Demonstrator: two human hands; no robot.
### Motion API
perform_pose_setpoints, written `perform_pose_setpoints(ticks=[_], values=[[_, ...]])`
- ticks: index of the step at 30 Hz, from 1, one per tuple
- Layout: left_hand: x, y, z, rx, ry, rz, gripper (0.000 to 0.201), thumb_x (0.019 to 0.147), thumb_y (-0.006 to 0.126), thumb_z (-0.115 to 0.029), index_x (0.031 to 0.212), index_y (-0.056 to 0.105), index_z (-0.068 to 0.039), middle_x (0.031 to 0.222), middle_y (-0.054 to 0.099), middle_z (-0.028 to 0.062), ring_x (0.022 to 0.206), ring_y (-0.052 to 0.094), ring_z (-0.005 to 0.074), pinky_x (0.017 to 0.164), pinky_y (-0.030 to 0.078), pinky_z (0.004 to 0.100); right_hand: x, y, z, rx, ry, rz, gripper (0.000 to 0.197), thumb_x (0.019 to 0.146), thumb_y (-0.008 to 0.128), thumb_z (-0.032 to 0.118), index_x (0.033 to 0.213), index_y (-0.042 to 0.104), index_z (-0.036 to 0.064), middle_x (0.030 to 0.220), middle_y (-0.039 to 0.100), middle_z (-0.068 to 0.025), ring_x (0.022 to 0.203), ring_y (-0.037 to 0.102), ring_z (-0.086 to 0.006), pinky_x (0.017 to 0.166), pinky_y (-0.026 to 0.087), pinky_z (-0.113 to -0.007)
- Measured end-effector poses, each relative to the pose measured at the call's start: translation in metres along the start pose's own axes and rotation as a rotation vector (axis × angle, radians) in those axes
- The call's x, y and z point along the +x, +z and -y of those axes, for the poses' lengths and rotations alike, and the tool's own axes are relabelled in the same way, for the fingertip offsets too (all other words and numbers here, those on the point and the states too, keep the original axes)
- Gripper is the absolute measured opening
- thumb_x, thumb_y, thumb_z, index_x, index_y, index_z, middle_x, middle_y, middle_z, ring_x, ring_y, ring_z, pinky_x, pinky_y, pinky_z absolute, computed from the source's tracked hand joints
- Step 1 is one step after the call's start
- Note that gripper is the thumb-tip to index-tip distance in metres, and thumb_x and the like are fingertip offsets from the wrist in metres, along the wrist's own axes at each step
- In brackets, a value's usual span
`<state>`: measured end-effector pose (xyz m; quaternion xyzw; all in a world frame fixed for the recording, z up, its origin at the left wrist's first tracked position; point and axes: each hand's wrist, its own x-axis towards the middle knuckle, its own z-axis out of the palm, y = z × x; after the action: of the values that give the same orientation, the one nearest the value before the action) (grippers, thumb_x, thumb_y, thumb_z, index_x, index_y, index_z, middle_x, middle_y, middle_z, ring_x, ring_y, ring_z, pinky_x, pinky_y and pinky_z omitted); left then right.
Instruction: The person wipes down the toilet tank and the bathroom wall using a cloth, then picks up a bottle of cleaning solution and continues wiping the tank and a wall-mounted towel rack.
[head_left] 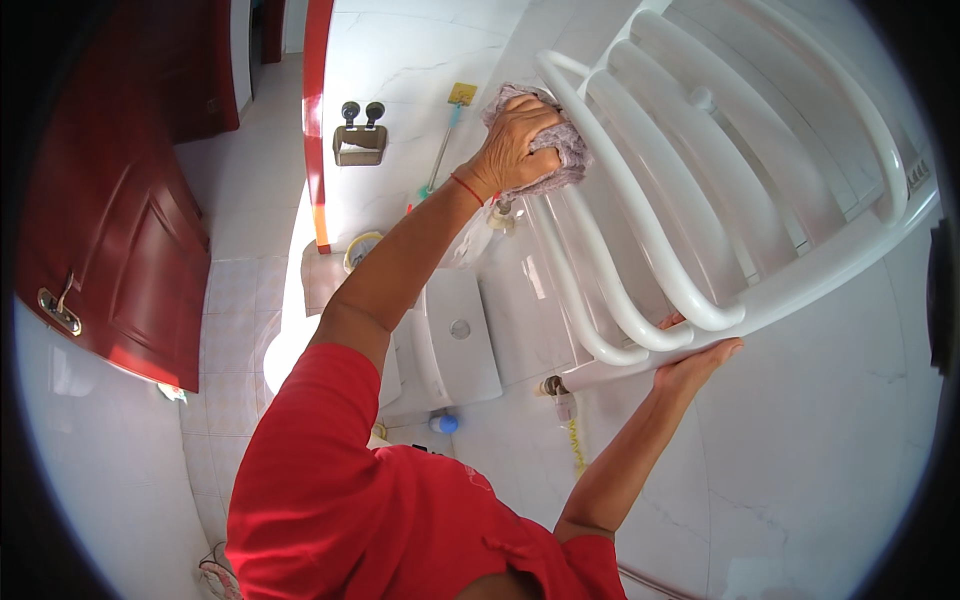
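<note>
In my left hand is a crumpled greyish-purple cloth, with my fingers closed over it. The cloth is at the far left end of the curved bars of a white towel radiator, by its outer bar. Farther right and nearer to me, my right hand grips the radiator's near upright tube from below. A fingertip shows on the other side of that tube, between the bars; the rest of those fingers are hidden behind it.
A white toilet stands below, left of the radiator. On the marbled wall hang a dark suction-cup holder and a long-handled tool with a yellow head. Beneath the radiator is a pipe fitting. A red door stands at the left.
</note>
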<state>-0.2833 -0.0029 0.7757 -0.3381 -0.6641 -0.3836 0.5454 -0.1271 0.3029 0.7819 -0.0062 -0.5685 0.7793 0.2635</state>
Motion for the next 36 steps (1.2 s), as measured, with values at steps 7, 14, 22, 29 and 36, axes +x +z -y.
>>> perform_pose_setpoints(ticks=[7, 14, 22, 29, 36], values=[[0.024, -0.009, 0.063, -0.063, -0.320, 0.175, 0.035, 0.072, 0.057, -0.023, 0.098, 0.064, -0.002, 0.100, 0.063, 0.0184, 0.095, 0.057, 0.0342, 0.086, 0.043, 0.0376, 0.011, -0.010, -0.013, 0.037, -0.121, -0.094, 0.066, 0.090, 0.025, 0.066, 0.109, 0.047, 0.0070, 0.095, 0.056, -0.0077, 0.079, 0.058, -0.0216, 0.066, 0.052, -0.036], [0.044, 0.000, 0.111, -0.320, -0.776, 0.300, 0.039, 0.077, 0.058, -0.029, 0.102, 0.064, 0.000, 0.099, 0.066, 0.0143, 0.085, 0.060, 0.0266, 0.080, 0.046, 0.0350, 0.004, 0.006, -0.003, -0.074, -0.253, 0.004, 0.071, 0.083, 0.033, 0.074, 0.094, 0.051, 0.0060, 0.072, 0.055, -0.0075, 0.066, 0.057, -0.0193, 0.059, 0.049, -0.034], [0.056, 0.017, 0.133, -0.070, -0.760, 0.420, 0.043, 0.073, 0.059, -0.036, 0.097, 0.066, -0.001, 0.092, 0.067, 0.0170, 0.082, 0.061, 0.0283, 0.075, 0.047, 0.0362, 0.000, 0.014, 0.002, -0.069, -0.220, -0.100, 0.064, 0.089, 0.031, 0.067, 0.093, 0.050, 0.0061, 0.073, 0.056, -0.0086, 0.066, 0.057, -0.0210, 0.059, 0.050, -0.034], [0.050, 0.014, 0.094, -0.067, -0.822, 0.353, 0.041, 0.074, 0.057, -0.034, 0.099, 0.066, -0.003, 0.096, 0.066, 0.0184, 0.088, 0.062, 0.0318, 0.078, 0.047, 0.0383, 0.008, 0.004, -0.005, 0.014, -0.196, -0.167, 0.061, 0.089, 0.030, 0.066, 0.108, 0.038, 0.0085, 0.076, 0.056, -0.0123, 0.052, 0.055, -0.0254, 0.045, 0.047, -0.038], [0.041, -0.009, 0.035, 0.285, -0.751, 0.231, 0.038, 0.076, 0.055, -0.033, 0.107, 0.065, -0.013, 0.100, 0.067, 0.0125, 0.098, 0.061, 0.0308, 0.087, 0.046, 0.0373, 0.002, 0.014, -0.002, 0.088, -0.083, -0.097, 0.055, 0.090, 0.035, 0.064, 0.112, 0.038, 0.0129, 0.086, 0.056, -0.0082, 0.070, 0.057, -0.0224, 0.061, 0.051, -0.041]])
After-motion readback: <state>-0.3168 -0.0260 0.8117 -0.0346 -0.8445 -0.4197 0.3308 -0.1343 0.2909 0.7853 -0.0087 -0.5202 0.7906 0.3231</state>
